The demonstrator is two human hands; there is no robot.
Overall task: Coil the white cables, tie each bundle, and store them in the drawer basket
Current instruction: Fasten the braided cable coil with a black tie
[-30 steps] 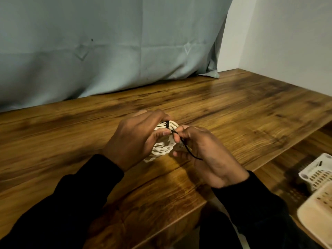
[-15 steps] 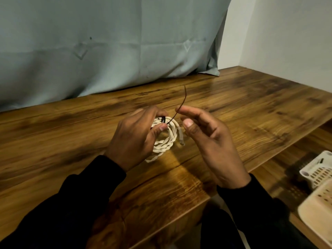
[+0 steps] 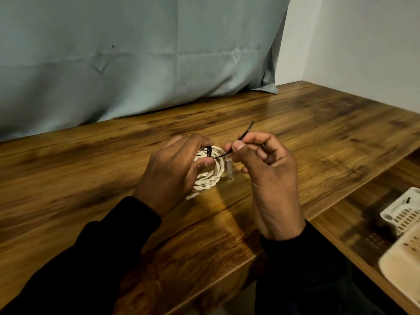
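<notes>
We're looking over a dark-grained brown wooden tabletop, light glinting off its near edge. Behind it hangs a creased pale blue-grey fabric curtain, its hem touching the wood. To the right, plain white walls meet in a corner.

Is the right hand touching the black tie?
Touching. The head view shows the right hand pinching the black tie between thumb and forefinger.
</notes>
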